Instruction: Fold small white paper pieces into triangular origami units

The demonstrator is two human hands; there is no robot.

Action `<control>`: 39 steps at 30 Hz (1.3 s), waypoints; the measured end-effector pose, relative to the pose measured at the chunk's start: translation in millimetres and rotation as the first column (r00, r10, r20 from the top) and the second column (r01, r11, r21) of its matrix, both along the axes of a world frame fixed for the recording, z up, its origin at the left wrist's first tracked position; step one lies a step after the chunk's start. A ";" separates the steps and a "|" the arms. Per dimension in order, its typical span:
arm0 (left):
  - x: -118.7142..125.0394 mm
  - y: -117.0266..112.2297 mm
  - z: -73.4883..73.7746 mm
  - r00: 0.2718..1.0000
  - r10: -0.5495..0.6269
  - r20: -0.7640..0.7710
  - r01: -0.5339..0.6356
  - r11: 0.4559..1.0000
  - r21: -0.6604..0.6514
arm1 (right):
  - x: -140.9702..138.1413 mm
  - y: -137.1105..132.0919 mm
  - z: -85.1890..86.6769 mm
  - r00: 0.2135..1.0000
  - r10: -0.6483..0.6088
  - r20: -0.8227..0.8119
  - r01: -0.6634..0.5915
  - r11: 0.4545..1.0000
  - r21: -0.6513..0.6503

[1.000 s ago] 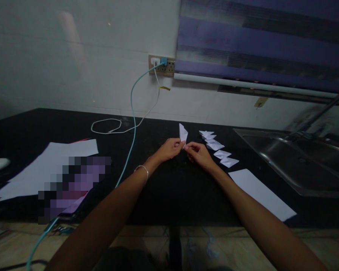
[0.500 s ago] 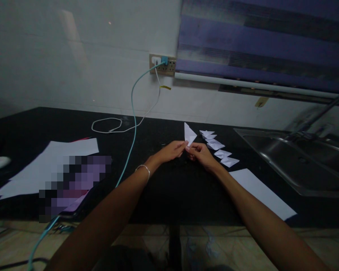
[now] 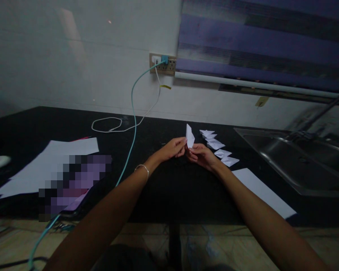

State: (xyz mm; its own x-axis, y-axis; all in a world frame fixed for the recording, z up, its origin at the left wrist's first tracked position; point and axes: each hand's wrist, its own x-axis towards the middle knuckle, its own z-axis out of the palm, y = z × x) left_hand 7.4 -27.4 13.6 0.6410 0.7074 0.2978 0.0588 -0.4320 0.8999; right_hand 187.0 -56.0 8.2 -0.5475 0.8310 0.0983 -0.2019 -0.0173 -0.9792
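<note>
Between my two hands a small piece of folded white paper (image 3: 190, 137) stands upright, narrow and pointed at the top. My left hand (image 3: 175, 146) pinches its left edge near the bottom. On the lower right, my right hand (image 3: 201, 155) grips it between thumb and fingers. Both hands are held over the black countertop (image 3: 169, 195). Just beyond my right hand lies a row of several folded white paper boats (image 3: 215, 143), some overlapping. A flat white paper sheet (image 3: 260, 190) rests by my right forearm.
More white paper sheets (image 3: 48, 162) lie at the left, beside a blurred-out purple device (image 3: 81, 188). A teal cable (image 3: 132, 98) and a white cable (image 3: 107, 131) run from the wall socket (image 3: 169, 67). A metal sink (image 3: 288, 165) is set in on the right.
The folded paper has turned, so it shows a narrower side than before. My fingers have shifted along its lower edges, and my right hand has opened its grip slightly.
</note>
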 end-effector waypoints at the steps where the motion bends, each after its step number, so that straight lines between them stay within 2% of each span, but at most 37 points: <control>1: 0.2 -0.3 0.0 1.000 0.003 -0.002 -0.003 1.000 0.005 | 0.3 0.0 0.1 1.000 0.008 0.007 -0.008 1.000 -0.015; 9: 2.6 7.5 -9.9 0.995 -0.089 0.036 0.093 0.987 -0.128 | 1.2 -2.6 2.4 1.000 0.001 -0.013 -0.002 0.998 -0.066; 18: -1.6 4.7 -5.5 0.992 -0.106 0.076 0.117 0.979 -0.168 | 2.0 -0.4 -0.4 1.000 0.029 -0.002 -0.029 0.998 -0.054; 23: -1.2 9.0 -6.1 0.993 -0.091 0.072 0.104 0.970 -0.219 | 0.4 1.0 -2.4 0.998 0.051 0.038 -0.048 0.996 -0.072; 27: 0.1 8.5 -5.8 0.995 -0.083 0.063 0.097 0.955 -0.279 | -0.8 3.3 -4.8 0.991 0.081 0.103 -0.078 0.996 -0.032; 31: 1.0 4.6 -5.3 0.998 -0.058 0.036 0.065 0.972 -0.224 | -0.2 5.5 -6.6 0.982 0.095 0.164 -0.096 0.995 -0.002; 33: 1.7 4.7 -6.1 0.999 -0.023 0.027 0.027 0.987 -0.161 | -0.6 5.9 -7.7 0.978 0.037 0.204 -0.043 0.999 0.025; 36: 2.1 9.5 -9.2 0.996 0.094 0.011 -0.093 0.994 -0.063 | -4.5 4.8 -9.7 0.958 -0.125 0.258 0.103 0.990 0.098; 39: 0.1 15.7 -12.7 0.981 0.195 -0.008 -0.194 0.980 0.041 | -11.3 2.1 -10.9 0.906 -0.300 0.300 0.228 0.940 0.253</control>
State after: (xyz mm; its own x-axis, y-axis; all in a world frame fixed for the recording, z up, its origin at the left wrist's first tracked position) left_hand 7.5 -11.7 0.9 0.4961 0.8068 0.3208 0.1561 -0.4463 0.8812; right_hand 175.7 -53.8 -2.7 -0.3420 0.9298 0.1364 0.1632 0.2017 -0.9658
